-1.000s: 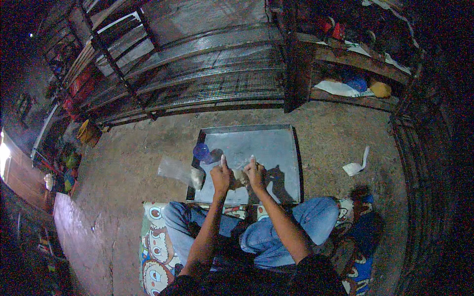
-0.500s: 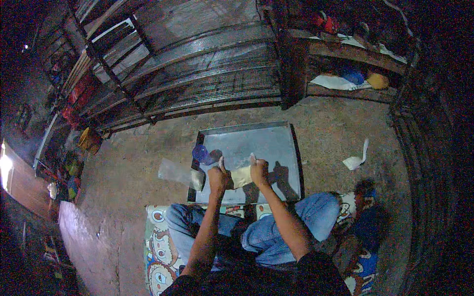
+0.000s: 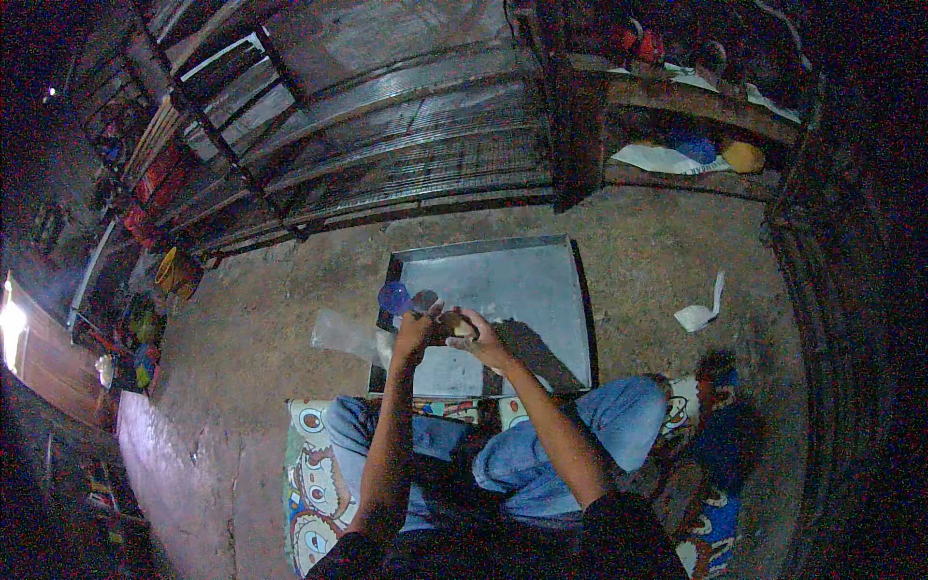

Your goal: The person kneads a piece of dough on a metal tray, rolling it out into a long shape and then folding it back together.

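Note:
My left hand (image 3: 413,335) and my right hand (image 3: 483,342) have come together above the left half of a shallow grey metal tray (image 3: 541,280). Between their curled fingers is a small pale-yellow packet (image 3: 462,330), mostly covered by the hands; its exact kind is hard to make out. A round blue container (image 3: 393,298) sits at the tray's left side, just beyond my left hand, with a dark round shape beside it. Across the left rim lies a clear plastic bag (image 3: 340,333), its inner end partly behind my left hand.
A small white bag (image 3: 693,317) with a twisted end rests on the floor at right. My crossed legs in jeans (image 3: 619,420) are at the tray's near edge, over a cartoon-print mat (image 3: 314,474). Beyond stand a slatted bench (image 3: 416,145) and a wooden shelf (image 3: 686,101).
The pale-yellow packet was held stretched flat between both hands with thumbs up. Now my right hand has moved left and turned against my left hand, and the packet is bunched between them.

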A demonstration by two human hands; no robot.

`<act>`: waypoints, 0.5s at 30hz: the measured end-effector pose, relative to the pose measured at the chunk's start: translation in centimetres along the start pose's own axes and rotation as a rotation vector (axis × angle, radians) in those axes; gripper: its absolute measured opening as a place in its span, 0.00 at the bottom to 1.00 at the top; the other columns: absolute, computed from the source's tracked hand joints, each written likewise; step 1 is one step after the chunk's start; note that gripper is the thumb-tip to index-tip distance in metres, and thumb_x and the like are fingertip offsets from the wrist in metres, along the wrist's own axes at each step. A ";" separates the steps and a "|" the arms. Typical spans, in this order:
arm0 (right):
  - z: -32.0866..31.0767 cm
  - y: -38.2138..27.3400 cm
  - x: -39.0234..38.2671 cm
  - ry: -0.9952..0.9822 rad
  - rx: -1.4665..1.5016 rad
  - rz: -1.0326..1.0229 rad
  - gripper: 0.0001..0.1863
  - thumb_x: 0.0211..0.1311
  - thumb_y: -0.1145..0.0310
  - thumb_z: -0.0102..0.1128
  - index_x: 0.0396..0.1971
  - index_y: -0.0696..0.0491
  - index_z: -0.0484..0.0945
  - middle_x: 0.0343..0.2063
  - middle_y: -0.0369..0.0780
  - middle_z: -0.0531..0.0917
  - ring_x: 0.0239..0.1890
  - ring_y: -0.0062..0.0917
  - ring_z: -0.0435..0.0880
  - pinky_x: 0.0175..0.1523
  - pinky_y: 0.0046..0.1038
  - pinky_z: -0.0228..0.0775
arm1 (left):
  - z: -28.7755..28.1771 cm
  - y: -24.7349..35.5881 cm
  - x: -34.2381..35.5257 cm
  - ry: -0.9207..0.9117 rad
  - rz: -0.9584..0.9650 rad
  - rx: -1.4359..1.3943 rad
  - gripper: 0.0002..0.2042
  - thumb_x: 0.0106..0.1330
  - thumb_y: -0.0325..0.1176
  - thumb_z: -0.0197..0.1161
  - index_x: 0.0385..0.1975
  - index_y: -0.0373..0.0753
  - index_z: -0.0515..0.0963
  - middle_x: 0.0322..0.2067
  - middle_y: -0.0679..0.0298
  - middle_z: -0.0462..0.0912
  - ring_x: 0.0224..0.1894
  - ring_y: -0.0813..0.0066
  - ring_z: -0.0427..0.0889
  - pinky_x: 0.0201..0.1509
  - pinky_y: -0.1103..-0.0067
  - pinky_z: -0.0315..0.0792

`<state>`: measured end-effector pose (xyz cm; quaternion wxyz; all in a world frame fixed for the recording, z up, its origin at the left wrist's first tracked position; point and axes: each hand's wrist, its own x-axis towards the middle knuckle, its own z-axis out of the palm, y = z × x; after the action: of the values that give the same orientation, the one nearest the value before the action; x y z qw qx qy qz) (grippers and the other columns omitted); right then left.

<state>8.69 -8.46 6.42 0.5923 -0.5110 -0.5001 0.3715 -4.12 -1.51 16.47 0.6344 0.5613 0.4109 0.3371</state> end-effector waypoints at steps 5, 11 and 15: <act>-0.7 0.3 -0.5 0.186 0.666 0.197 0.28 0.53 0.53 0.64 0.52 0.48 0.70 0.44 0.35 0.77 0.43 0.24 0.77 0.48 0.32 0.70 | 0.3 1.2 -0.3 -0.151 -0.223 -0.058 0.18 0.64 0.43 0.56 0.36 0.29 0.76 0.31 0.55 0.82 0.31 0.66 0.83 0.34 0.76 0.77; -1.6 -4.9 -0.3 0.417 0.713 0.635 0.37 0.55 0.35 0.47 0.56 0.49 0.67 0.48 0.36 0.75 0.47 0.30 0.75 0.53 0.36 0.64 | -3.1 -7.0 -0.9 -0.148 -0.093 0.123 0.22 0.62 0.45 0.58 0.43 0.30 0.74 0.35 0.57 0.81 0.37 0.70 0.81 0.40 0.75 0.76; -3.2 3.3 0.9 0.517 0.419 0.595 0.37 0.55 0.34 0.46 0.53 0.52 0.70 0.47 0.37 0.76 0.45 0.28 0.76 0.51 0.33 0.64 | 3.5 -4.8 -3.9 -0.493 -0.142 0.197 0.20 0.61 0.38 0.61 0.48 0.30 0.72 0.37 0.58 0.80 0.38 0.72 0.79 0.44 0.73 0.74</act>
<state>12.24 -7.69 3.43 0.6560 -0.5775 -0.0809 0.4792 -2.82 -7.15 12.36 0.6797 0.6551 0.3133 0.1033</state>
